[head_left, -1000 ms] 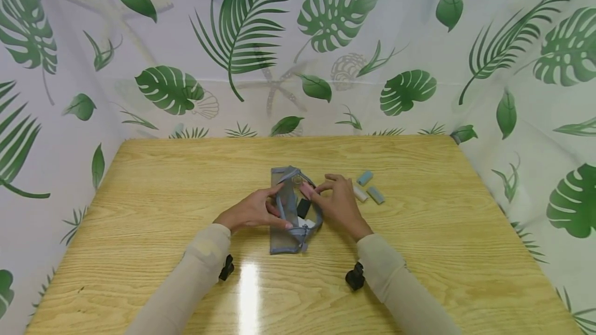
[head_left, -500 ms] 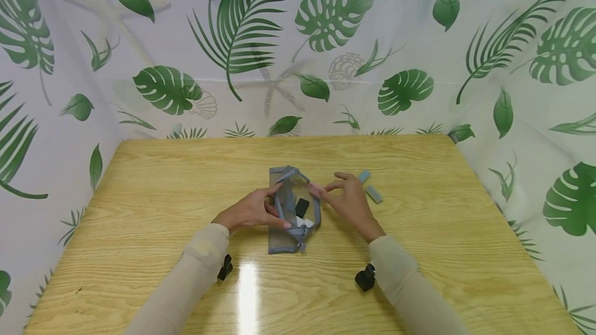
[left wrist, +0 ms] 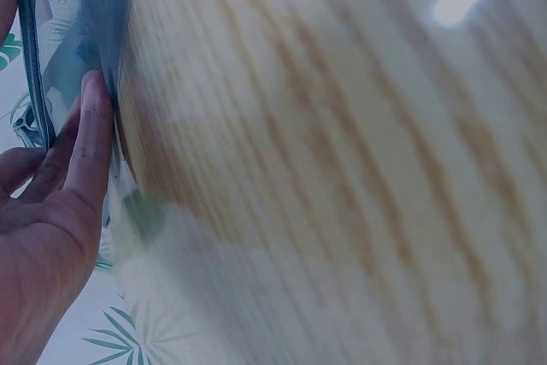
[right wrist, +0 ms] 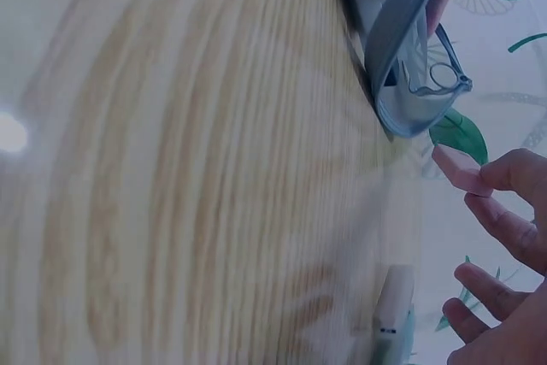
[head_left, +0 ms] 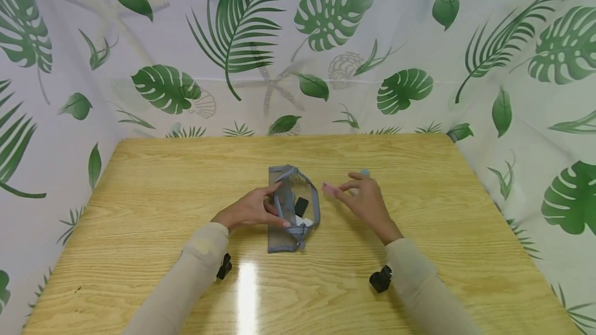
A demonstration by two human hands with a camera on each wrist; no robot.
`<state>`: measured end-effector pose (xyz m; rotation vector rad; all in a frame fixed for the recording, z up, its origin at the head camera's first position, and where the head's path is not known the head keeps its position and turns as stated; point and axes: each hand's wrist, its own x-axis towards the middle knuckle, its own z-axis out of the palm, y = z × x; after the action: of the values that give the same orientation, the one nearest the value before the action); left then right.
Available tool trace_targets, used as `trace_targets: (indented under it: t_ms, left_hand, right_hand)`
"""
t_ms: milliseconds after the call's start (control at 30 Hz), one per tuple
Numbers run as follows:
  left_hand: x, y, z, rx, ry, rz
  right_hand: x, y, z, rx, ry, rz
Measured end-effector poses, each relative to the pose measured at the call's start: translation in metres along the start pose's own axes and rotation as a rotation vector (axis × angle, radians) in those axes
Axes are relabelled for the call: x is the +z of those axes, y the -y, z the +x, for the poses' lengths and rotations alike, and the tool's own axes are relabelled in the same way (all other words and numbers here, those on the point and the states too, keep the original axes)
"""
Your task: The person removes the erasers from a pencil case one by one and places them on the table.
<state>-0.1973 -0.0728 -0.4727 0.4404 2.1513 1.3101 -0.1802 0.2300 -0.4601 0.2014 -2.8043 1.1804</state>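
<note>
The pouch (head_left: 316, 206), grey-blue and see-through, lies open on the table (head_left: 186, 169), about midway between its left and right edges. The left hand (head_left: 251, 208) grips its left side, thumb and index finger spread along the mouth. The right hand (head_left: 368, 201) pinches a pink block (head_left: 328, 189) just right of it. Inside are a black block (head_left: 301, 207) and white pieces (head_left: 307, 222).

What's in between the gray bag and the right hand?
In the head view: a pink block, pinched by the right hand, then bare table beside the bag.
</note>
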Motion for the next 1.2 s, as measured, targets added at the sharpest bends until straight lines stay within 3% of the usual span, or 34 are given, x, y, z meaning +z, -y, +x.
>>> trace_targets:
  t_ms: [167, 467, 833, 1200]
  left_hand:
    - [0.0, 0.0, 0.0, 0.004, 0.007, -0.003]
    - [0.0, -0.001, 0.0, -0.005, 0.003, 0.003]
    - [0.001, 0.002, 0.002, -0.016, -0.004, 0.011]
    - [0.001, -0.001, 0.0, -0.013, -0.006, 0.02]
  right_hand:
    - [-0.011, -0.008, -0.006, 0.019, 0.002, 0.024]
    - [-0.026, -0.023, -0.018, 0.04, 0.012, -0.039]
    - [-0.028, -0.03, -0.025, 0.048, 0.023, -0.099]
    - [-0.027, -0.041, -0.027, 0.004, 0.012, -0.115]
